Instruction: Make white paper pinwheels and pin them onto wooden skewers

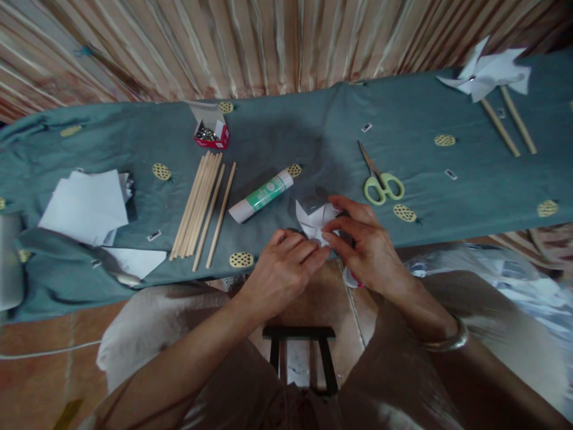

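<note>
Between my two hands, at the table's front edge, is a small white paper pinwheel (313,222) with folded blades. My left hand (286,260) is closed, its fingers curled against the pinwheel's lower left side. On the right side, my right hand (362,239) pinches the paper with thumb and fingers near its middle. Just beyond my left hand lies a glue stick (264,194) with a green label. Scissors (380,182) with green handles rest beyond my right hand, blades pointing away. The pinwheel's centre is partly hidden by my fingers.
Wooden sticks (199,206) lie left of the glue stick, below a small red box (212,134) of metal pins. White paper sheets (87,206) are stacked at far left. Two finished pinwheels (487,77) on sticks lie at far right. A curtain (268,48) hangs behind the table.
</note>
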Available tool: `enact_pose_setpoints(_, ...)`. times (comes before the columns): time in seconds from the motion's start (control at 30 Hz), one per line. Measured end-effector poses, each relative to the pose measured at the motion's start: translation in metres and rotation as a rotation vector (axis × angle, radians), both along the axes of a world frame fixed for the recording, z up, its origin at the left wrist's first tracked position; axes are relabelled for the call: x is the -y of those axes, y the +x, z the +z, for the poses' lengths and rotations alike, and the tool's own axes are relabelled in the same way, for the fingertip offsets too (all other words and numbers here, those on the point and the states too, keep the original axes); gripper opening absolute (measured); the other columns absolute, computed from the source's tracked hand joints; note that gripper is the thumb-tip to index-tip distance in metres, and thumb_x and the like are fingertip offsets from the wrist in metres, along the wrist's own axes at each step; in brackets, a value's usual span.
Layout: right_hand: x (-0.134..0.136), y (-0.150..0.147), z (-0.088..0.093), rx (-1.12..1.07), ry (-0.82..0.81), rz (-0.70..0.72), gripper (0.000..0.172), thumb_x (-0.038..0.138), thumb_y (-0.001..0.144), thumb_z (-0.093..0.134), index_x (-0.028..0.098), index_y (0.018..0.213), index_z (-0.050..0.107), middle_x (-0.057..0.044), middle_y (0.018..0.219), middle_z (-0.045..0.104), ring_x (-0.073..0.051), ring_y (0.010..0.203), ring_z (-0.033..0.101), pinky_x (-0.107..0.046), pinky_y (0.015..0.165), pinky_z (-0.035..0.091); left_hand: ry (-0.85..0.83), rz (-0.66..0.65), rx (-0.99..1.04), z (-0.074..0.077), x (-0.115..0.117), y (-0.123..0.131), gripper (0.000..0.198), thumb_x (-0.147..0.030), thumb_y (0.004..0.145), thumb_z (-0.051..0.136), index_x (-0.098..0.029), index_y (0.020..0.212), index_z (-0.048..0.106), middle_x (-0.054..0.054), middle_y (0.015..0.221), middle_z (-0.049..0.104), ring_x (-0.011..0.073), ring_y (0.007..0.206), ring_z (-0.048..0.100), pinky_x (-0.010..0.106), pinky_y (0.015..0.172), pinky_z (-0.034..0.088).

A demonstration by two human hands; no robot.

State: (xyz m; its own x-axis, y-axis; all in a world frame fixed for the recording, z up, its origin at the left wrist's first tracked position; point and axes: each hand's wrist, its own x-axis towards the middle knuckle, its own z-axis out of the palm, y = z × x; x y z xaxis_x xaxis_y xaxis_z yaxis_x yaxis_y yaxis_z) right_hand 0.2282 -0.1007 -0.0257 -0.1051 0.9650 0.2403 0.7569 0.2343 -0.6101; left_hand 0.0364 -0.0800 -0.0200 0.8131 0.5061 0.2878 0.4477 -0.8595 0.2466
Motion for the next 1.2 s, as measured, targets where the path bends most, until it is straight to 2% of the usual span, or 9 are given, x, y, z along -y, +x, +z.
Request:
enact_pose_setpoints(0.2,-0.0002,-0.0016,-0.0001,0.006,0.002,-0.012,0.009,0.019,0.088,0.059,0.020,0.085,0.067,-0.015,0.134,0.058,-0.031,0.123,0.054,-0.051,0.101,0.046,-0.006,-0.004,0.013,-0.0011,-0.0003,0.0001,0.019,-0.020,0.098,0.048,-0.015,0.110,0.062,0.003,0.099,0.071,0.0191,0.090,0.059,0.036,0.077,0.040)
enact_pose_setpoints(1.2,-0.0014,-0.0007,-0.0018,-0.044,-0.039,-0.050,0.005,0.026,0.087,0.061,0.023,0.088,0.064,-0.011,0.134,0.059,-0.031,0.125,0.053,-0.053,0.103,0.044,0.018,-0.006,0.013,-0.0001,0.0011,0.0018,0.020,-0.018,0.099,0.046,-0.015,0.102,0.065,0.004,0.098,0.072,0.0177,0.089,0.059,0.034,0.077,0.040)
